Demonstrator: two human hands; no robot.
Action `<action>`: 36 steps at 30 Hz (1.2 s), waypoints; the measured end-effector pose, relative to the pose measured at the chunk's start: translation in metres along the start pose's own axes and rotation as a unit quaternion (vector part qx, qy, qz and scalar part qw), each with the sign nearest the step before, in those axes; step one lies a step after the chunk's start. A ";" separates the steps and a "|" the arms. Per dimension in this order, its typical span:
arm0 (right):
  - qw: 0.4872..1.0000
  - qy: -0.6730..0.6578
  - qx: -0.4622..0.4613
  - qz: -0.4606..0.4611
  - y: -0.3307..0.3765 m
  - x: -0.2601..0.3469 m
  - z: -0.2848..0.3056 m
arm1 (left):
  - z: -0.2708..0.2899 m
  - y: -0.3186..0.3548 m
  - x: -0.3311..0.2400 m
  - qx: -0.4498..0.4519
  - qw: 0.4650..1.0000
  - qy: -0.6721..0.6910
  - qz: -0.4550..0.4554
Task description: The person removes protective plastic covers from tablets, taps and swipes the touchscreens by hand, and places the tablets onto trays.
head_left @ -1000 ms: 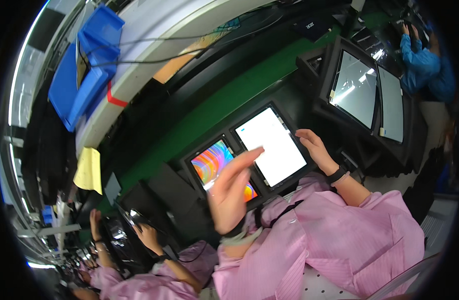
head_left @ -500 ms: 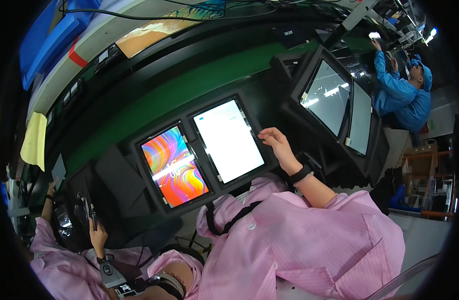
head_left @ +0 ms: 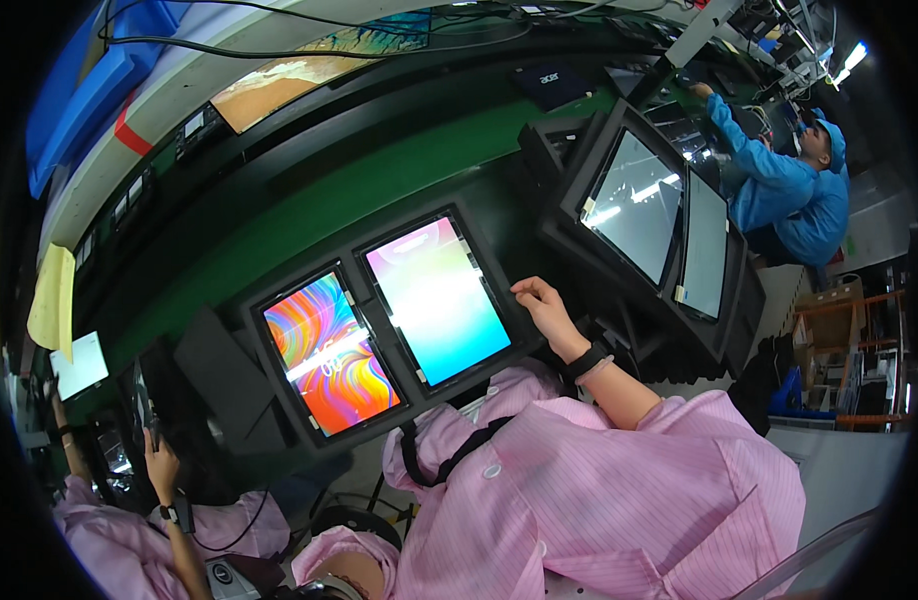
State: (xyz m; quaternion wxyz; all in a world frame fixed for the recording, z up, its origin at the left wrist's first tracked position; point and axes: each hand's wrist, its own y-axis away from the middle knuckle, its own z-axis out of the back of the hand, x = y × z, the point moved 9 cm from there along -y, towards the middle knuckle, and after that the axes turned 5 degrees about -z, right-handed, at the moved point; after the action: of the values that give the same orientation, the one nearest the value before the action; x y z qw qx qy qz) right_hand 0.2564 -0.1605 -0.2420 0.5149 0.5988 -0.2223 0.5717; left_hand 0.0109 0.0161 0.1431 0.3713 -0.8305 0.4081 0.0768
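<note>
Two tablets lie side by side in a black fixture [head_left: 229,375] on the bench in front of me. The left tablet [head_left: 329,350] shows a swirling rainbow pattern. The right tablet [head_left: 437,298] shows a pink-to-blue gradient. My right hand [head_left: 549,310], with a black wrist strap, rests with bent fingers on the fixture's frame at the right tablet's right edge and holds nothing. My left hand is out of sight; only its pink sleeve [head_left: 349,555] shows at the bottom edge.
A black hood with two angled screens [head_left: 644,205] stands to the right. A green belt [head_left: 309,200] runs behind the fixture. A co-worker's hand [head_left: 161,460] holds a device at lower left. A person in blue [head_left: 789,185] works at far right.
My left hand left the rainbow tablet and dropped below the picture. The right tablet's screen went from white to a pink-blue gradient. My right hand stayed at its edge.
</note>
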 end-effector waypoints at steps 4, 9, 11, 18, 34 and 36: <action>1.000 0.004 0.006 -0.025 -0.001 -0.018 -0.003 | 0.017 -0.004 0.000 0.004 0.999 -0.045 0.029; 0.995 0.100 0.008 -0.008 -0.003 -0.024 -0.012 | 0.059 0.010 -0.034 -0.002 0.947 -0.293 -0.133; 0.985 0.172 -0.012 0.032 -0.002 -0.024 0.003 | 0.154 0.042 -0.045 -0.253 0.783 -0.568 -0.026; 0.924 0.363 0.000 0.123 0.007 0.010 -0.010 | 0.397 0.283 -0.019 -0.318 0.485 -0.766 0.277; 0.960 0.131 -0.176 0.172 -0.031 0.133 -0.020 | 0.298 0.072 -0.062 -0.334 0.449 -0.823 0.102; 0.961 0.142 -0.150 0.182 -0.081 0.150 -0.053 | 0.337 0.045 -0.076 -0.312 0.432 -0.839 0.111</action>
State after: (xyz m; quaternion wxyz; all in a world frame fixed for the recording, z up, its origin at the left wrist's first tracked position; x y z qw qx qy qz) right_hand 0.3382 -0.0358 -0.1444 0.5122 0.3766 -0.3356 0.6951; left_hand -0.0126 0.2747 -0.0893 0.2350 -0.3652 -0.0666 0.8983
